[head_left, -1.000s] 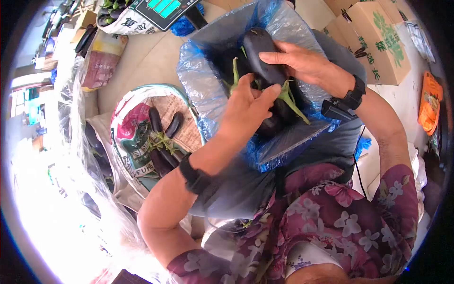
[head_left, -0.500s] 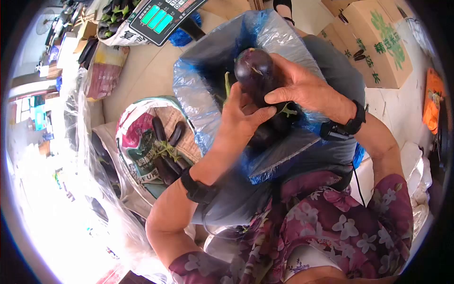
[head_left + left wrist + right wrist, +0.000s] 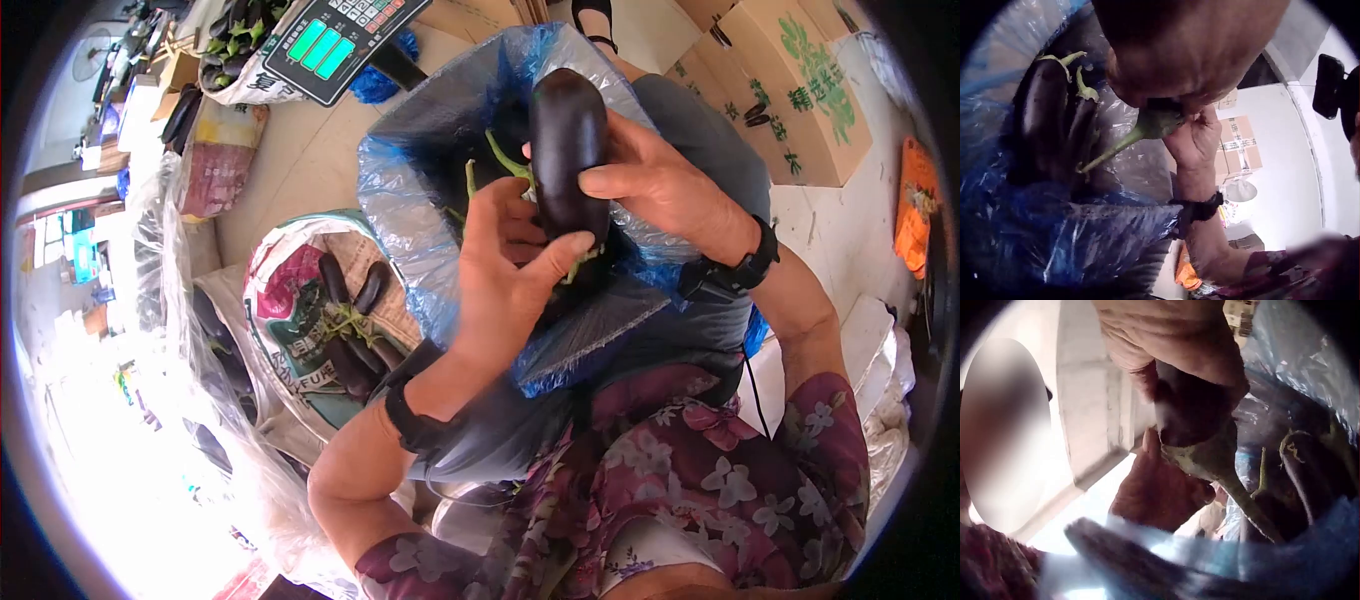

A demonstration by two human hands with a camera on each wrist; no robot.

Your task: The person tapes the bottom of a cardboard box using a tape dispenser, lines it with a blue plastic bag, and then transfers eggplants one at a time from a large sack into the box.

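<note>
A large, glossy dark purple eggplant (image 3: 568,140) is held upright over a container lined with blue plastic (image 3: 400,200). My right hand (image 3: 655,175) grips its side, thumb across the front. At its lower, stem end, my left hand (image 3: 505,260) has its thumb over the skin and its fingers curled along the side. The green cap (image 3: 1157,123) and long stem point down in the left wrist view. Beneath, more eggplants (image 3: 1044,112) with green stems lie inside the liner.
Left of the container, an open woven sack (image 3: 275,270) holds several smaller eggplants (image 3: 350,365). A scale with a lit display (image 3: 325,50) stands at the upper left, near another sack of eggplants (image 3: 240,35). Printed cardboard boxes (image 3: 790,100) stand at the right.
The eggplant was tilted down among the others, then swung end-on toward the camera, and now stands upright in the right hand. The left hand has stayed near its stem end.
</note>
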